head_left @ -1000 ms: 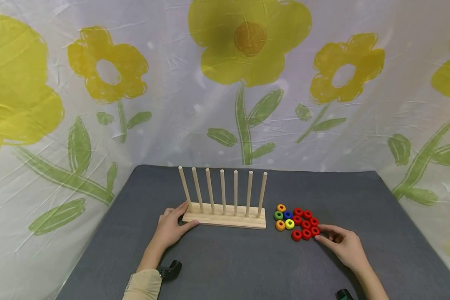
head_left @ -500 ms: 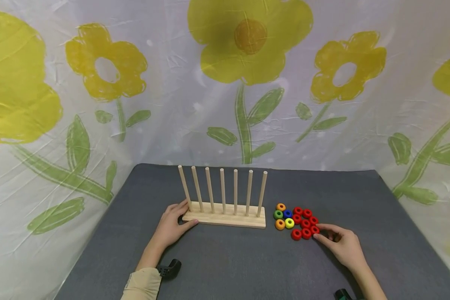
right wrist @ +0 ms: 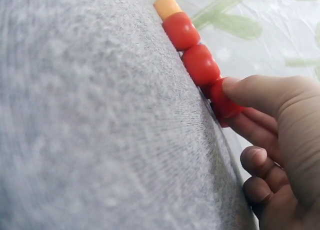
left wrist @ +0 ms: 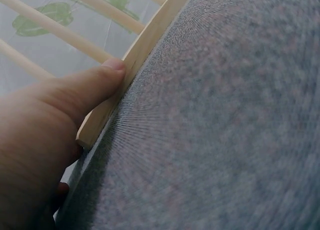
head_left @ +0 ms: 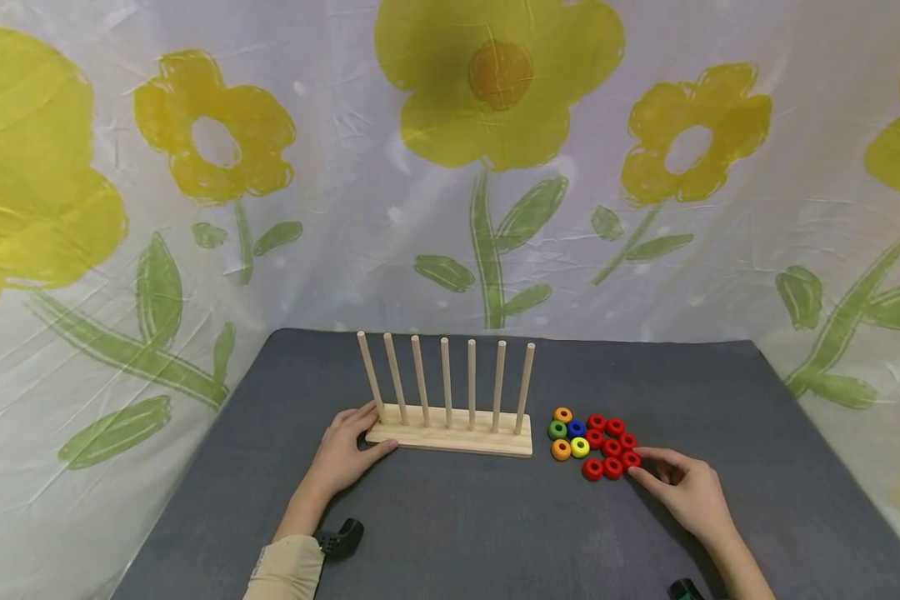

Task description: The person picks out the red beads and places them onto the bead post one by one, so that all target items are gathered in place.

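A wooden peg stand (head_left: 450,435) with a row of several bare upright pegs sits on the table. My left hand (head_left: 342,454) grips the left end of its base, thumb along the front edge and fingers behind; the left wrist view shows the thumb (left wrist: 95,87) pressed to the wood. To the right of the stand lies a cluster of small ring beads. At its right side my right hand (head_left: 687,492) pinches a red bead (right wrist: 223,97) between thumb and forefinger, still beside the other red beads (head_left: 611,448). The remaining fingers are curled in.
Beside the red beads are a green bead (head_left: 557,430), a blue bead (head_left: 576,429), a yellow bead (head_left: 580,447) and two orange beads (head_left: 561,450). Dark grey cloth covers the table (head_left: 457,525). A flower-printed curtain (head_left: 330,275) rises behind its far edge.
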`<action>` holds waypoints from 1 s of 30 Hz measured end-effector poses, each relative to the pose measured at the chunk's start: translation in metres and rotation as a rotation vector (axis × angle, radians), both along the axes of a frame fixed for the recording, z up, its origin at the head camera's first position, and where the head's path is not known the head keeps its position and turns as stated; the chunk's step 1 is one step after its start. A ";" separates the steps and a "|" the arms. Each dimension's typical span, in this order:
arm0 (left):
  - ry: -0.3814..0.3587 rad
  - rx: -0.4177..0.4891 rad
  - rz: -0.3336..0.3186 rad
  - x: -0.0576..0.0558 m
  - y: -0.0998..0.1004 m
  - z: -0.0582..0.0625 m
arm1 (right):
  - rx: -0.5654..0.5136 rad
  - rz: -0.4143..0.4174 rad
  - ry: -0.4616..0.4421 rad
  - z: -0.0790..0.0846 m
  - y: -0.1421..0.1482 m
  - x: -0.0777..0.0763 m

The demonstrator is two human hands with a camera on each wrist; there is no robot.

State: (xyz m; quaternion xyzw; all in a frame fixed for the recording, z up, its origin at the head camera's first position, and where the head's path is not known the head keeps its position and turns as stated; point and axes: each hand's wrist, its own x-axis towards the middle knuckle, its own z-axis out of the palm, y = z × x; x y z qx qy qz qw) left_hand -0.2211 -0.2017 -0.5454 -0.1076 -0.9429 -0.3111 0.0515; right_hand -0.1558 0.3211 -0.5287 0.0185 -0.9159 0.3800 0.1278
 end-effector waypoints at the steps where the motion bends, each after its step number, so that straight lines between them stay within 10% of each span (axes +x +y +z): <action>1: -0.001 -0.001 0.001 0.000 0.000 -0.001 | -0.005 -0.002 -0.002 0.001 0.000 0.000; 30: -0.012 0.014 0.004 0.000 0.002 0.002 | -0.071 -0.031 0.026 0.020 -0.013 0.000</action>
